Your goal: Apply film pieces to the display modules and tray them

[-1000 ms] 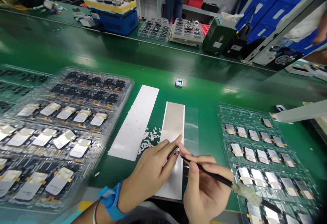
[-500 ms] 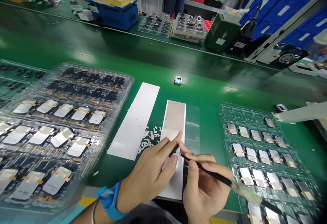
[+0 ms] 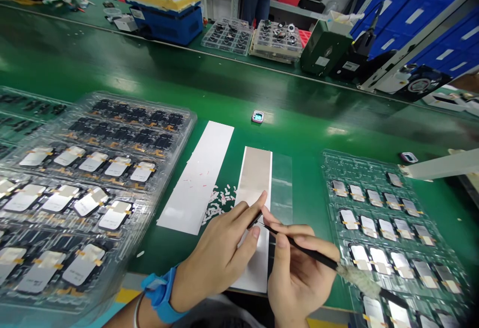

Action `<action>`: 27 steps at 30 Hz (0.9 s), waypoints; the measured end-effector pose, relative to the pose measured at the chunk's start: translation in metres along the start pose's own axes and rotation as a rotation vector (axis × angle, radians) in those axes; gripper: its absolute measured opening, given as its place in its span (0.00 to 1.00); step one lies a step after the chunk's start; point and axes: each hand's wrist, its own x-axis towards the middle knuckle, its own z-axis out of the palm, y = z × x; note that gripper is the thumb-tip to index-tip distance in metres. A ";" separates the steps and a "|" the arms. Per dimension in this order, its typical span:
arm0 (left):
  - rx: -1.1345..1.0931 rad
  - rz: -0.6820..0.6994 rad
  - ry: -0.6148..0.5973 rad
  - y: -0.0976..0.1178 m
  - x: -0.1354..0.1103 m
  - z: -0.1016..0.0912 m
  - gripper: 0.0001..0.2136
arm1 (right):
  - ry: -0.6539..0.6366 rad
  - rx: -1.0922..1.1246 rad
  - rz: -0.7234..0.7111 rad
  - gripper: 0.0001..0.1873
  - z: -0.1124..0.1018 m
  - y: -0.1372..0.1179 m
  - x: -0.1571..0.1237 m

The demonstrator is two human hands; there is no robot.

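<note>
My left hand (image 3: 220, 253), with a blue wrist strap (image 3: 161, 293), pinches a small dark flat part (image 3: 256, 219) between thumb and forefinger over a long grey strip (image 3: 256, 178). My right hand (image 3: 295, 273) grips black tweezers (image 3: 299, 248) whose tip touches that part. A wad of pale fibre wraps the tweezers' rear end. Small white scraps (image 3: 220, 202) lie just left of the strip, beside a white strip (image 3: 200, 173).
Clear stacked trays (image 3: 93, 168) of silver-faced and black parts fill the left. A green tray (image 3: 385, 218) of similar parts lies at right. A small pink-framed part (image 3: 257, 116) sits on the green belt. Blue bins, a green box and a standing person are at the back.
The view dropped slightly and steadied. The small pink-framed part on the belt has drifted left. My hands hold the same pose.
</note>
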 end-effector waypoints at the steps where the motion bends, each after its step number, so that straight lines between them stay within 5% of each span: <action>1: 0.001 0.000 0.001 0.000 0.000 0.000 0.25 | -0.003 0.001 -0.001 0.14 0.000 0.000 0.000; 27: 0.040 -0.013 -0.002 0.000 0.001 0.000 0.24 | 0.003 -0.002 0.008 0.13 0.000 0.002 0.000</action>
